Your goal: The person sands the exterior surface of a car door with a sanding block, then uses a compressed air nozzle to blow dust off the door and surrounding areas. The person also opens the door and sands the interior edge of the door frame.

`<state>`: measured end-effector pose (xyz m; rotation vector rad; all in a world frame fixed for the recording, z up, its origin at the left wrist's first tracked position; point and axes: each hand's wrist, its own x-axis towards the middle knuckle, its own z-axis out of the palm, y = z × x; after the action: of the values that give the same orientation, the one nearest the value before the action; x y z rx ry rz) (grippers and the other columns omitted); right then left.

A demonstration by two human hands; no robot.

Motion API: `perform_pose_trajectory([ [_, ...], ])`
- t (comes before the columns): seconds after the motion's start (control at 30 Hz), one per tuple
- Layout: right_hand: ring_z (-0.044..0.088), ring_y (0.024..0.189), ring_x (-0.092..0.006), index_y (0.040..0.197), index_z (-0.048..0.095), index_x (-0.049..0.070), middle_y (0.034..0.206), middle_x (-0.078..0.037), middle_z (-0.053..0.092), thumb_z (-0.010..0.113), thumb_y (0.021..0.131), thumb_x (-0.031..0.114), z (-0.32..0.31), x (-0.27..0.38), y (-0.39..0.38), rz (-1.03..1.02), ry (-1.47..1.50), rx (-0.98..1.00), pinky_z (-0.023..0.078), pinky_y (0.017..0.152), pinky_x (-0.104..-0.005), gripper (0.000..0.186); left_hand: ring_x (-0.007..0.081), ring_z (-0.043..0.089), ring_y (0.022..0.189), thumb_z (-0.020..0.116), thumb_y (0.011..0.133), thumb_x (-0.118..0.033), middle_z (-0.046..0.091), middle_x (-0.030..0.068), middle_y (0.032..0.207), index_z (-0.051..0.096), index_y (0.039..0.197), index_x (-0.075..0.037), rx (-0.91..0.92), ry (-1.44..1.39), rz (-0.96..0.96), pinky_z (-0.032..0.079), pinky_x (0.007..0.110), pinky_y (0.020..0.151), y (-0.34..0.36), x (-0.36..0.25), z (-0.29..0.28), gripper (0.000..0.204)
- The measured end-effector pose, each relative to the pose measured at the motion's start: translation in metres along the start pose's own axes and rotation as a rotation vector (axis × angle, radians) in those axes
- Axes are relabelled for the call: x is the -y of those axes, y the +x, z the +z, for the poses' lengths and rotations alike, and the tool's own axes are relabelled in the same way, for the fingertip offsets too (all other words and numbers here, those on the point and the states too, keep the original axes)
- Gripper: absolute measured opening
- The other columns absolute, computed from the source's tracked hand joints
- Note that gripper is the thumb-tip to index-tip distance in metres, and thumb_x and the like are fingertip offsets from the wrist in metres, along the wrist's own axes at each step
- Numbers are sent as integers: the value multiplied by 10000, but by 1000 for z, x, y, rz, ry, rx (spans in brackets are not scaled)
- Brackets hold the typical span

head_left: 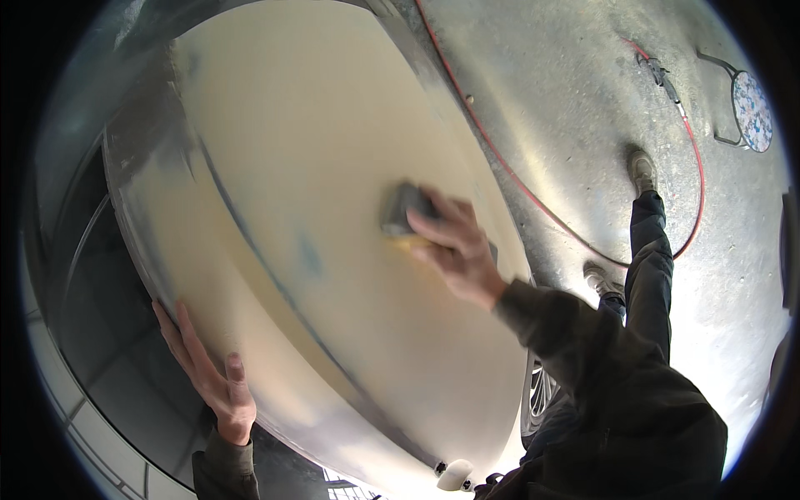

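I have a dark grey sanding block (406, 208) at the fingertips of my right hand (457, 242), which is closed around it, thumb on the near side; a yellowish strip shows along the block's lower edge, and both are blurred. The block lies against a beige-coated car body panel (300, 125), which stretches well ahead of that hand and back below it. Just left of the right hand, I see a bluish patch (310, 256) in the coating, and beyond it a dark crease (275, 283) running lengthwise between my two hands.

My left hand (215, 379) is at the panel's left edge, fingers extended and parted, thumb raised; whether its palm presses down I can't tell. Dark glass (92, 317) lies to the left of that hand.

Below and right of my right hand, a spoked wheel (542, 392) shows partly behind the sleeve (600, 358). Farther right, a red hose (550, 218) loops over the concrete floor (567, 108), around a shoe (642, 171); a round patterned stool (752, 111) stands beyond.
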<state>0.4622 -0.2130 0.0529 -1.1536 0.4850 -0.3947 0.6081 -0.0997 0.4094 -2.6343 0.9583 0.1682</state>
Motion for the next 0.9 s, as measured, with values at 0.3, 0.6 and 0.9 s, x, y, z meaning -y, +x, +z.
perform_pose_trajectory([
  [0.3,493,1282,-374,1358,706,195,1602,-152,472,826,858,171,-1,17,-23,157,-106,56,426,1133,-470,515,463,218,1562,373,1014,-720,131,265,1717,302,1635,-31,-4,42,7,246,599,1226,2,-4,0,930],
  [0.6,686,1111,-387,1294,702,11,1449,-227,606,768,885,150,-4,-36,78,114,73,-226,526,1002,-387,437,484,214,1553,371,1001,-736,121,297,1703,286,1626,6,17,26,-23,247,611,1219,2,-4,-2,974],
  [0.9,587,1105,-401,1332,728,215,1522,-199,544,845,841,243,9,29,-35,-41,-217,-137,499,1029,-492,505,479,221,1551,372,1013,-715,121,297,1703,285,1627,8,28,10,-24,257,603,1217,2,-7,-3,953],
])
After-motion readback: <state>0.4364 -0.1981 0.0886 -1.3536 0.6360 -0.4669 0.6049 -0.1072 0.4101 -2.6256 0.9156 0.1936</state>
